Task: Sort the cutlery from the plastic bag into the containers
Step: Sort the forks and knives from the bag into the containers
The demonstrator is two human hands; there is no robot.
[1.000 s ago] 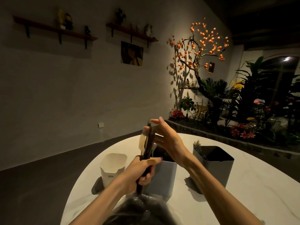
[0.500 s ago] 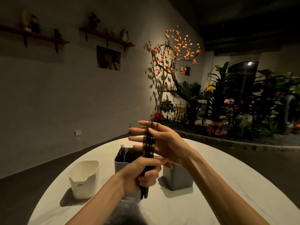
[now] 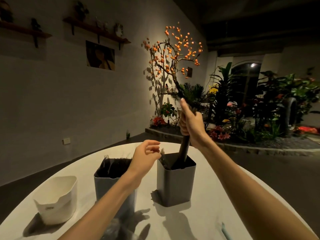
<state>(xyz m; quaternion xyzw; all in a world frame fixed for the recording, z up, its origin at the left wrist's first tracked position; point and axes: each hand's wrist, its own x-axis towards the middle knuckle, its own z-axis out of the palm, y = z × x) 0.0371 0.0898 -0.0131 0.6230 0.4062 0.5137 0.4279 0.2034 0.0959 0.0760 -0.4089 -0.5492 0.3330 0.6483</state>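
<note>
Three containers stand on the white round table (image 3: 216, 213): one white plastic tub (image 3: 57, 200) at lower left and two grey square bins. The right hand (image 3: 190, 122) grips a bundle of black plastic cutlery (image 3: 183, 151), its lower end inside the right grey bin (image 3: 175, 186). The left hand (image 3: 146, 157), fingers loosely curled, holds nothing above the left grey bin (image 3: 103, 186), which contains black forks (image 3: 110, 164). The clear plastic bag (image 3: 117, 229) lies at bottom centre.

This looks like a dining room in a restaurant or a fancy home, lit dimly. A big round white table (image 3: 216, 196) stands near a grey wall (image 3: 52, 101) with wooden shelves (image 3: 97, 31) and a picture (image 3: 100, 57). An indoor garden (image 3: 259, 110) fills the far corner, with a lit tree (image 3: 174, 54) full of orange fruit, green plants and red flowers.
</note>
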